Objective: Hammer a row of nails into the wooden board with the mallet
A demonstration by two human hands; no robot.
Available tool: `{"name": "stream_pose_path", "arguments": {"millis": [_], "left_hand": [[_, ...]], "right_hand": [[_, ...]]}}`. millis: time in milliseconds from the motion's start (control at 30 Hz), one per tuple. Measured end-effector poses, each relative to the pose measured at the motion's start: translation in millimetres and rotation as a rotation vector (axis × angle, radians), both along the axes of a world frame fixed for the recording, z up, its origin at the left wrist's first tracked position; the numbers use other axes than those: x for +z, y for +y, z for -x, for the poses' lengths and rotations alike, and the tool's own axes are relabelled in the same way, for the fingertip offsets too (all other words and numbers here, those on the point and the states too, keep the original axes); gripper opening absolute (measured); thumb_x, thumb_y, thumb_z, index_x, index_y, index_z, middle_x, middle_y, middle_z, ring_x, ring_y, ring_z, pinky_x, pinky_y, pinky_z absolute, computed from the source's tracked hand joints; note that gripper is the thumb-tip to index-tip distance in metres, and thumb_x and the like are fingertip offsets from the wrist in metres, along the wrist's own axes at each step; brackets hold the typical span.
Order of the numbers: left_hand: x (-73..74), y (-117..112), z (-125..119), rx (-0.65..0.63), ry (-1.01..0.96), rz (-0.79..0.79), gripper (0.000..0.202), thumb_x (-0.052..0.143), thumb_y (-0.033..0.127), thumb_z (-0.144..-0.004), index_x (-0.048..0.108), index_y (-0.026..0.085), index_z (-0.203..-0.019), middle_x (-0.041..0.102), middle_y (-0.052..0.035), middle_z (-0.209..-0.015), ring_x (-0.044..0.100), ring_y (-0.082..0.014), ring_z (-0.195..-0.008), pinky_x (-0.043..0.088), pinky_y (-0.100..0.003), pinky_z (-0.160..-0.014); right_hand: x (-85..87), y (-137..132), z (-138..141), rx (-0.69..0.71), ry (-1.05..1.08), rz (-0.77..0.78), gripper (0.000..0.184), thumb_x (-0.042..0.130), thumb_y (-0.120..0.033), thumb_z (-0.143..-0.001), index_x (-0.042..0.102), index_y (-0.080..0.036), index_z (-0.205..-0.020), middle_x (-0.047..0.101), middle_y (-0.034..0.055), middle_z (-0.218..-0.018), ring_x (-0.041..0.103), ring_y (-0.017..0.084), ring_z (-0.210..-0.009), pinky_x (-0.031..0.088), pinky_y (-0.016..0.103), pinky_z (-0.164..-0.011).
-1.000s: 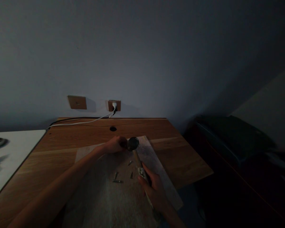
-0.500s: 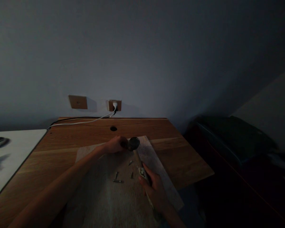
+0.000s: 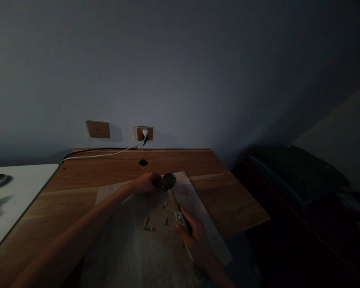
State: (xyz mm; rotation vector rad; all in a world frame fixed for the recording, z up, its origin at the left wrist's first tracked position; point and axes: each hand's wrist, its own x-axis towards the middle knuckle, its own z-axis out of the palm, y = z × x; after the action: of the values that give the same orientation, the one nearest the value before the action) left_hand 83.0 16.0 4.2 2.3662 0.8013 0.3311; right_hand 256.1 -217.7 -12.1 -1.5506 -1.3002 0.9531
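My right hand (image 3: 196,238) is wrapped round the light handle of a hammer (image 3: 174,202), whose dark round head (image 3: 169,181) is at the far end of the board. My left hand (image 3: 147,183) rests at the board's far edge with its fingers curled together, right beside the hammer head. Whatever those fingers pinch is hidden in shadow and behind the hammer. Under both hands lies a pale wooden board (image 3: 123,244). Several small metal screws are scattered on it, one (image 3: 149,229) lying sideways and another (image 3: 164,205) closer to the hammer handle.
The board lies on a wooden table (image 3: 231,200) against a grey wall. A white cable (image 3: 108,154) runs along the table's back edge to a wall socket (image 3: 149,133). At left stands a white surface (image 3: 24,192) with a dark object on it. Dark bedding-like shapes (image 3: 300,172) fill the right.
Almost nothing differs. Both hands and the hammer hold nearly the same places, and the screws lie as before.
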Motion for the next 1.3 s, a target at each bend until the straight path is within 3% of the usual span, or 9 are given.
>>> {"name": "stream_pose_path", "arguments": {"millis": [133, 267, 467, 600, 767, 967, 1167, 1300], "left_hand": [[19.4, -11, 1, -0.027, 0.139, -0.045, 0.022, 0.066, 0.023, -0.069, 0.067, 0.018, -0.090, 0.070, -0.0021, -0.084, 0.064, -0.0187, -0.075, 0.043, -0.024, -0.063], [37.6, -36, -4, -0.215, 0.287, -0.072, 0.015, 0.069, 0.029, -0.072, 0.068, 0.019, -0.083, 0.071, -0.0033, -0.084, 0.065, -0.0198, -0.074, 0.045, -0.026, -0.062], [42.2, -66, -15, -0.313, 0.379, -0.201, 0.013, 0.064, 0.023, -0.073, 0.072, 0.017, -0.083, 0.074, -0.0098, -0.086, 0.069, -0.0251, -0.074, 0.048, -0.031, -0.060], [54.4, -60, -7, -0.241, 0.460, -0.211, 0.012, 0.068, 0.023, -0.070, 0.072, 0.017, -0.079, 0.074, -0.0097, -0.083, 0.069, -0.0254, -0.071, 0.047, -0.030, -0.058], [69.8, -36, 15, -0.069, 0.482, -0.182, 0.010, 0.066, 0.015, -0.072, 0.071, 0.018, -0.080, 0.074, -0.0061, -0.084, 0.068, -0.0215, -0.071, 0.044, -0.027, -0.058], [57.8, -14, 26, -0.068, 0.333, -0.154, 0.044, 0.058, 0.004, -0.072, 0.069, 0.021, -0.110, 0.073, -0.0034, -0.087, 0.066, -0.0187, -0.075, 0.044, -0.026, -0.064], [44.1, -6, 21, -0.200, 0.124, -0.072, 0.024, 0.051, 0.005, -0.072, 0.068, 0.019, -0.081, 0.069, -0.0007, -0.077, 0.062, -0.0156, -0.069, 0.045, -0.024, -0.066], [38.9, -1, 21, -0.221, 0.079, -0.042, 0.018, 0.056, 0.007, -0.072, 0.067, 0.019, -0.080, 0.071, -0.0007, -0.083, 0.064, -0.0156, -0.074, 0.045, -0.024, -0.070]], "right_hand": [[0.1, -3, -1, -0.053, 0.031, -0.030, 0.066, 0.059, -0.052, -0.094, 0.055, -0.009, -0.144, 0.049, -0.0053, -0.057, 0.047, 0.012, -0.049, 0.042, 0.023, -0.047], [-0.1, -4, -2, -0.132, 0.109, -0.030, 0.069, 0.060, -0.056, -0.093, 0.055, -0.009, -0.143, 0.049, -0.0056, -0.057, 0.045, 0.011, -0.048, 0.041, 0.023, -0.046], [-3.6, -1, -4, -0.150, 0.156, 0.007, 0.070, 0.063, -0.059, -0.090, 0.058, -0.011, -0.141, 0.050, -0.0048, -0.061, 0.046, 0.011, -0.048, 0.040, 0.022, -0.045], [-5.1, 0, -3, -0.135, 0.140, -0.010, 0.069, 0.063, -0.057, -0.090, 0.057, -0.010, -0.141, 0.049, -0.0053, -0.060, 0.046, 0.011, -0.048, 0.040, 0.023, -0.046], [-1.6, -1, -2, -0.086, 0.121, -0.002, 0.070, 0.060, -0.059, -0.091, 0.057, -0.010, -0.141, 0.046, -0.0063, -0.060, 0.044, 0.011, -0.049, 0.041, 0.023, -0.046], [-0.9, 0, -2, -0.088, 0.116, -0.002, 0.069, 0.059, -0.058, -0.093, 0.056, -0.010, -0.143, 0.046, -0.0062, -0.059, 0.044, 0.011, -0.049, 0.040, 0.024, -0.047], [-0.1, 0, -1, -0.060, 0.093, -0.006, 0.067, 0.058, -0.056, -0.094, 0.055, -0.011, -0.144, 0.047, -0.0059, -0.059, 0.044, 0.011, -0.049, 0.040, 0.024, -0.047], [0.1, -1, -1, -0.059, 0.071, -0.001, 0.068, 0.059, -0.056, -0.093, 0.057, -0.010, -0.143, 0.047, -0.0060, -0.057, 0.045, 0.012, -0.049, 0.040, 0.024, -0.048]]}}
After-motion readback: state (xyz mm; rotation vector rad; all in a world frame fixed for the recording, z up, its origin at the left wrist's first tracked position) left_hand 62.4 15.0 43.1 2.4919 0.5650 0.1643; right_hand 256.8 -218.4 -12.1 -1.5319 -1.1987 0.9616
